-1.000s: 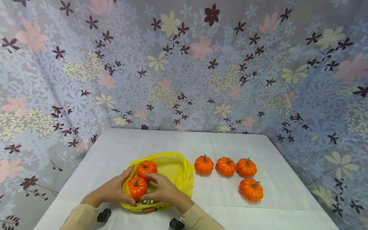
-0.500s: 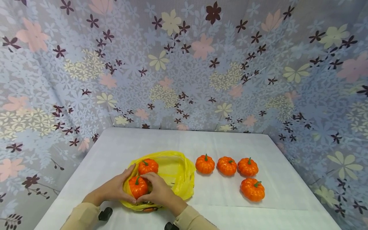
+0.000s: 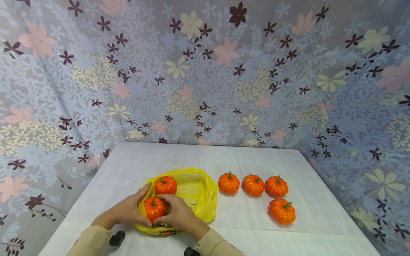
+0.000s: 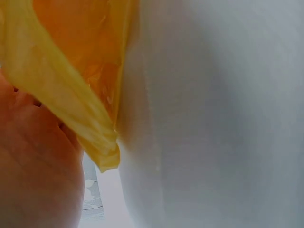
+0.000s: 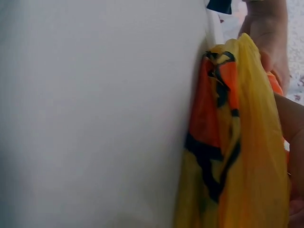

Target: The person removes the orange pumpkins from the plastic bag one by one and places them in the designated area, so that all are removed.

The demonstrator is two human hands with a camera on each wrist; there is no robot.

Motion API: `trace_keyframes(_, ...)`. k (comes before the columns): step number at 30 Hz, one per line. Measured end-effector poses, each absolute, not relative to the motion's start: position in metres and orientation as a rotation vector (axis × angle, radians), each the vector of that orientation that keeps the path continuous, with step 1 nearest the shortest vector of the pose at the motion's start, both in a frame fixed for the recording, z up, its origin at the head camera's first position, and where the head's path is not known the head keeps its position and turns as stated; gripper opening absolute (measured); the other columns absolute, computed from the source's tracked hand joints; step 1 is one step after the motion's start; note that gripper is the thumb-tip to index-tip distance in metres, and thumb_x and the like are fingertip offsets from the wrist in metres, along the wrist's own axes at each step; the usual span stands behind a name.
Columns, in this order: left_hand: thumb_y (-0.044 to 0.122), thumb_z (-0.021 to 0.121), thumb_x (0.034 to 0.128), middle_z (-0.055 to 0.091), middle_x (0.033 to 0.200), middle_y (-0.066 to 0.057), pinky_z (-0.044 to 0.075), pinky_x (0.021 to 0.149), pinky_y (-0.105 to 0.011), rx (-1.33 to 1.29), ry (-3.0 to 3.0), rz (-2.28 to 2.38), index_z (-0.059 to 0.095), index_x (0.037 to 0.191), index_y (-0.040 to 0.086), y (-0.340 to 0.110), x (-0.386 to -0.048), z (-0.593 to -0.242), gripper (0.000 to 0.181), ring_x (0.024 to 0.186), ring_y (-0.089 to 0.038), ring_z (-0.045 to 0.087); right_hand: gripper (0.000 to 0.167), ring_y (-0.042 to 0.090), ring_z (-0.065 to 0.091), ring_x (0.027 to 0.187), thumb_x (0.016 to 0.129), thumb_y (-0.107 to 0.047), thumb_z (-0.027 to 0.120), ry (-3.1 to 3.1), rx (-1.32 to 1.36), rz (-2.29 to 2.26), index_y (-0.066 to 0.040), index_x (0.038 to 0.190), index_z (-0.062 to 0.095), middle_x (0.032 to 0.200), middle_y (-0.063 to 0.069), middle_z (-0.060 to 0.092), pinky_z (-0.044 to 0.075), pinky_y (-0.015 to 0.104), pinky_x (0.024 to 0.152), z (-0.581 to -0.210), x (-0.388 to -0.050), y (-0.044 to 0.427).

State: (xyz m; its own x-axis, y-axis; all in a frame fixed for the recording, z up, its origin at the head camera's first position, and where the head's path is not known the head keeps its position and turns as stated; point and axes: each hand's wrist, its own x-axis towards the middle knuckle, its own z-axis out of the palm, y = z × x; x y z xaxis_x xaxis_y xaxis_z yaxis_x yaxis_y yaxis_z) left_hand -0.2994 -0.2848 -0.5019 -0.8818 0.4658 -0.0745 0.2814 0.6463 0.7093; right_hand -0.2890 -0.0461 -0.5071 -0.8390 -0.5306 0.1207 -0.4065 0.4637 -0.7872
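Observation:
A yellow plastic bag (image 3: 195,192) lies spread open on the table, two small orange pumpkins inside at its left. With curled thumb and fingers my right hand (image 3: 180,215) holds the nearer pumpkin (image 3: 154,209), reaching over the bag's front rim. My left hand (image 3: 126,209) grips the bag's left edge, its thumb beside that same pumpkin. Behind it sits the other pumpkin (image 3: 166,185), touched by neither hand. In the left wrist view, a fold of the bag (image 4: 61,90) hangs beside the left palm. Dark print shows on the bag's side (image 5: 213,123) in the right wrist view.
Right of the bag, several pumpkins stand on the white table: one near the bag (image 3: 229,182), others farther right, and one closer to the front (image 3: 282,211). A flowered curtain (image 3: 205,71) hangs behind the table (image 3: 256,160) and along both sides.
My right hand has shifted slightly left and closed round the nearer pumpkin in the bag. The left hand has stayed at the bag's edge. Over the last half second almost nothing has moved.

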Motion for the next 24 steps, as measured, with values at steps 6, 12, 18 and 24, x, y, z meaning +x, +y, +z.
trace_keyframes(6,0.046,0.093,0.0668,0.017,0.162,-0.027,0.022,0.111,-0.07,0.618,2.624,1.049,0.011,0.162,0.006,-0.286,-0.298,-0.503,0.132,0.144,-0.054,0.019,0.079,0.009,0.055,0.124,0.073,-0.028,0.091,2.483,-0.814,-1.422,-0.007,0.141,0.057,0.139,-0.003,0.057,0.049,0.021,0.096,-0.494,-0.288,-0.033)
trace_keyframes(12,0.045,0.093,0.0665,0.017,0.162,-0.028,0.022,0.112,-0.069,0.614,2.63,1.037,0.011,0.162,0.006,-0.287,-0.298,-0.502,0.132,0.144,-0.054,0.019,0.079,0.015,0.054,0.128,0.072,-0.024,0.092,2.451,-0.803,-1.52,-0.01,0.142,0.057,0.141,0.0,0.057,0.048,0.028,0.101,-0.477,-0.285,-0.02)
trace_keyframes(18,0.047,0.093,0.0654,0.016,0.162,-0.027,0.02,0.114,-0.066,0.598,2.651,1.018,0.011,0.162,0.006,-0.287,-0.297,-0.502,0.134,0.146,-0.052,0.018,0.078,0.022,0.056,0.128,0.071,-0.017,0.094,2.434,-0.802,-1.674,-0.008,0.14,0.059,0.14,0.002,0.058,0.048,0.04,0.103,-0.466,-0.286,-0.003)
trace_keyframes(24,0.05,0.093,0.0646,0.018,0.162,-0.028,0.02,0.114,-0.067,0.621,2.689,1.0,0.012,0.162,0.005,-0.286,-0.295,-0.502,0.134,0.144,-0.054,0.018,0.078,0.028,0.06,0.124,0.07,-0.017,0.094,2.438,-0.695,-1.807,-0.012,0.14,0.06,0.14,0.005,0.059,0.051,0.045,0.1,-0.465,-0.29,0.02)
